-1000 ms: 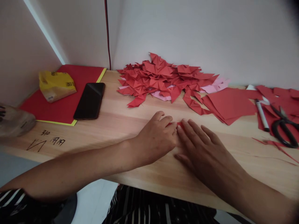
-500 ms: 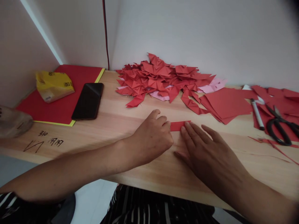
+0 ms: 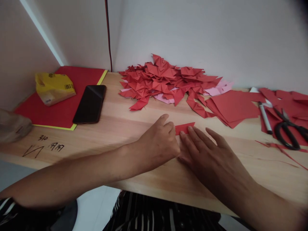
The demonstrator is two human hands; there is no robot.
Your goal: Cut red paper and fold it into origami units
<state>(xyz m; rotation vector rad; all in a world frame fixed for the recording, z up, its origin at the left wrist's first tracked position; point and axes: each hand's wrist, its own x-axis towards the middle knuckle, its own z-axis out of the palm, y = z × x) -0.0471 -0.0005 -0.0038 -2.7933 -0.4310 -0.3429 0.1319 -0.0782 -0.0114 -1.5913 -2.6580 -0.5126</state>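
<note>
Over on the left, a black phone (image 3: 89,104) lies on the wooden table (image 3: 125,125). Next comes the left hand (image 3: 158,144), curled up, pinching the edge of a small folded red paper (image 3: 184,127). To fold it well, I think both hands must press flat and slide slowly. The right hand (image 3: 211,157) is spread open, fingers pushing down on the paper. Far right sit black scissors (image 3: 290,133).
</note>
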